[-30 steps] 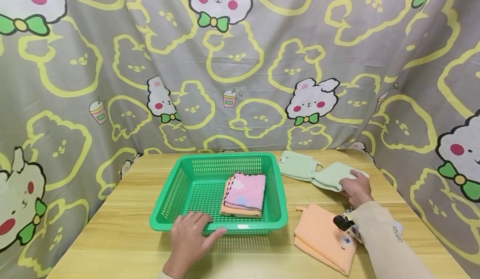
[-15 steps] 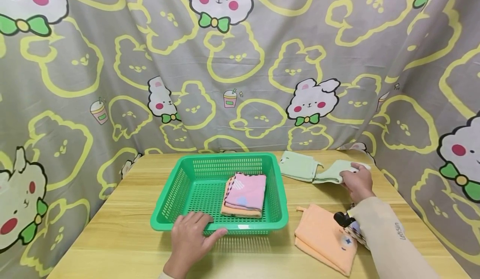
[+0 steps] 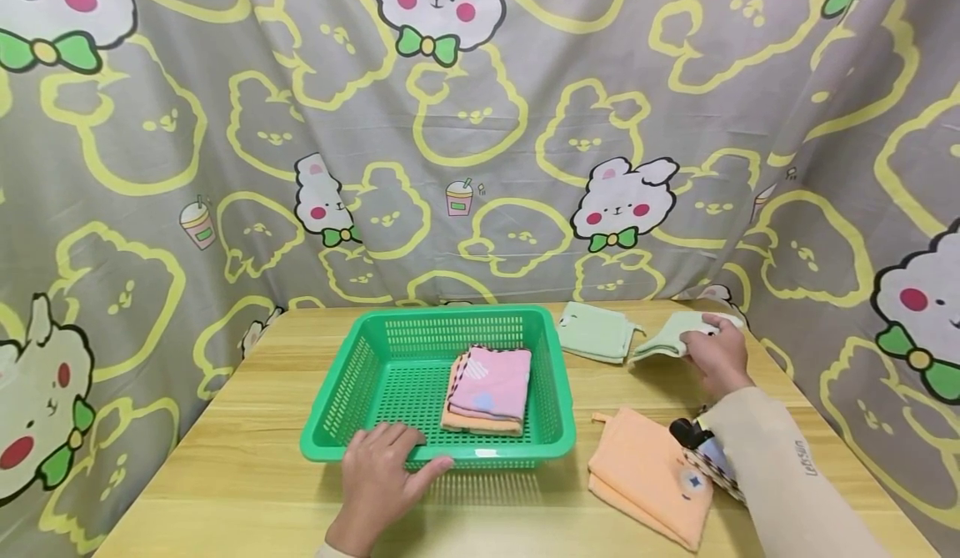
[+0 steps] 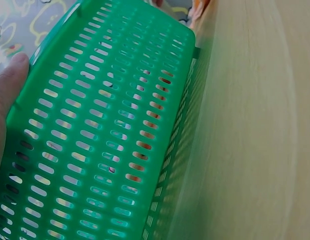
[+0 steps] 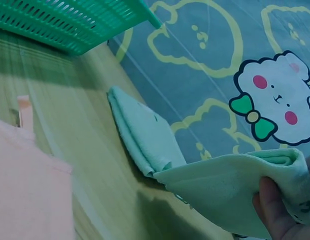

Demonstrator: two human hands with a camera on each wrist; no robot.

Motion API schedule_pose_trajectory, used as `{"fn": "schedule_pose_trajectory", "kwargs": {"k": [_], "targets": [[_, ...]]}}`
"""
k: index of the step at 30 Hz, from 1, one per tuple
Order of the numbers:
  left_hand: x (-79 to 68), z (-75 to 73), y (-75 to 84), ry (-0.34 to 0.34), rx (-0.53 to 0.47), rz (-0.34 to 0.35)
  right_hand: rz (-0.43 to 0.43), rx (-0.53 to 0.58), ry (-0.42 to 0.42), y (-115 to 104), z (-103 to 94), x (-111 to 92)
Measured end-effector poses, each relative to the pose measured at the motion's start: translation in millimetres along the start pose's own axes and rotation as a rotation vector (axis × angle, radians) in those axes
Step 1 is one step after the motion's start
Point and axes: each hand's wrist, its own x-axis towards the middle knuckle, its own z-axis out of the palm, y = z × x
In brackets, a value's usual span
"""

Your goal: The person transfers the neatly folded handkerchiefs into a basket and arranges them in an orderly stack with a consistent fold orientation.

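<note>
My left hand [image 3: 381, 479] grips the front rim of a green plastic basket [image 3: 327, 404], fingers over the rim and thumb along the outside. In the left wrist view the thumb [image 4: 12, 82] lies at the rim above the slotted wall. My right hand [image 3: 718, 358] pinches the right end of a folded light green towel [image 3: 667, 339]; that end is raised and the towel slopes down to the left. Another folded light green towel [image 3: 596, 333] lies flat beside it, near the basket's back right corner. The two towels' ends nearly meet in the right wrist view.
Inside the basket a folded pink towel [image 3: 491, 381] sits on an orange one [image 3: 457, 420]. A folded orange towel [image 3: 648, 475] lies at front right, with a checked-edge cloth [image 3: 716, 462] partly under my right sleeve. A patterned curtain [image 3: 480, 124] hangs behind the wooden table [image 3: 247, 475].
My right hand has taken hold of the right-hand green towel and lifted its end, drawing it slightly up and away from the other green towel. The left hand has stayed on the rim.
</note>
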Motion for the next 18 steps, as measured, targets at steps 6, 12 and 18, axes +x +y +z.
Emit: {"fn": "schedule_pose_trajectory", "kwargs": {"k": [6, 12, 18], "targets": [[-0.5, 0.2, -1.3, 0.004, -0.005, 0.002, -0.006, 0.006, 0.008, -8, -0.6, -3], [0.1, 0.2, -3.1, 0.0, -0.009, 0.004, -0.04, -0.023, 0.006, -14, 0.6, -4], [0.5, 0.3, -5.7, 0.009, -0.019, 0.006, -0.095, -0.053, 0.006, -21, 3.8, -6]]}}
